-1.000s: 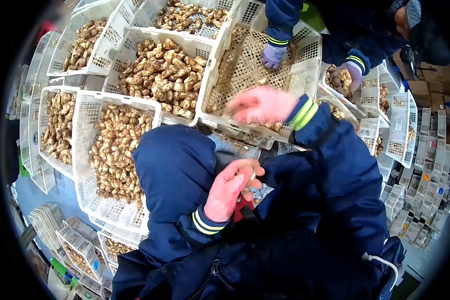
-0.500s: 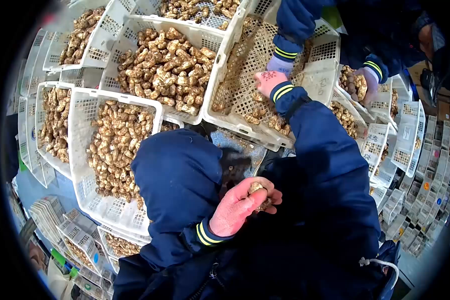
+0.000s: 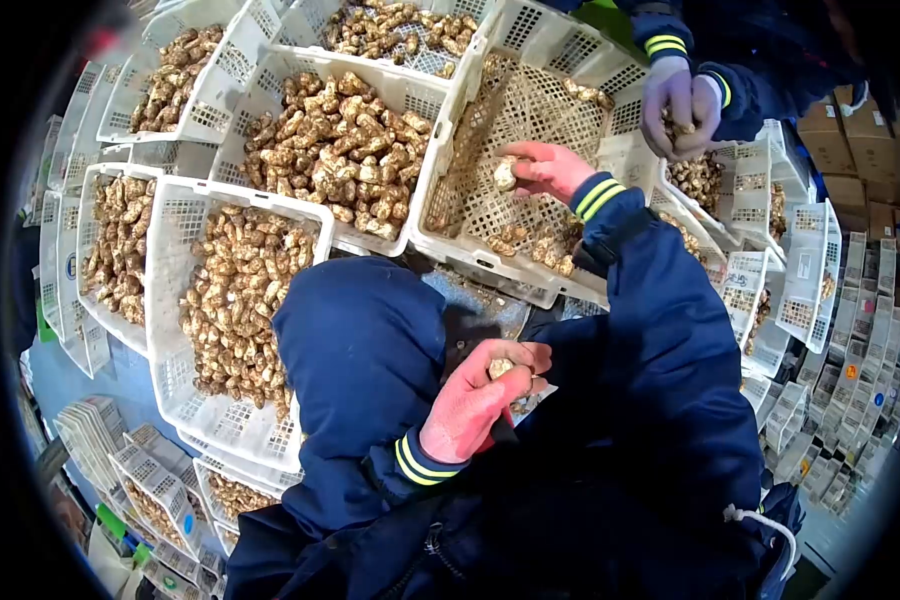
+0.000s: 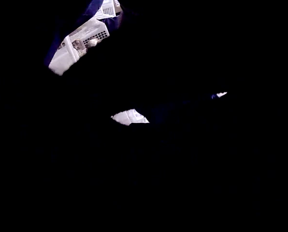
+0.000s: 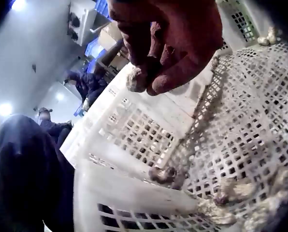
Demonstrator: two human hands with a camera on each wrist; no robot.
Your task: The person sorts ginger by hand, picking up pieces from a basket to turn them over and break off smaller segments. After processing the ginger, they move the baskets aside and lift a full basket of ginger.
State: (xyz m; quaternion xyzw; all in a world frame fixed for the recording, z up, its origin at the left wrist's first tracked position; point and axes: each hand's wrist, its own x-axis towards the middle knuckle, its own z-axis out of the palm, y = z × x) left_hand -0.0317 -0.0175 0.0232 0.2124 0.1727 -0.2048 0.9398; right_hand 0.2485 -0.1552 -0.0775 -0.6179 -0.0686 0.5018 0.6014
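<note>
My right hand [image 3: 553, 172] pinches a pale, brown-speckled lumpy piece [image 3: 506, 174] over a mostly bare white crate [image 3: 420, 232]. In the right wrist view, the fingers of this hand [image 5: 170, 43] hold the piece [image 5: 136, 79] above the crate's mesh floor [image 5: 240, 121], where a few brown pieces [image 5: 236, 188] lie. Close to my lap, my left hand [image 3: 470, 402] has its fingers curled round another pale piece [image 3: 501, 368]. The left wrist view is mostly dark, and my left hand cannot be made out there.
Left of the mesh-floored crate stands a white crate [image 3: 270, 62] heaped with brown pieces [image 3: 340, 150]; another full crate [image 3: 170, 370] is nearer. Across from me, another person's gloved hands [image 3: 680, 108] hold pieces. Stacked crates [image 3: 805, 285] stand at the right.
My right hand has lifted from the crate floor with a piece between its fingers. The other person's hands have left the crate and come together. My left hand keeps its grip.
</note>
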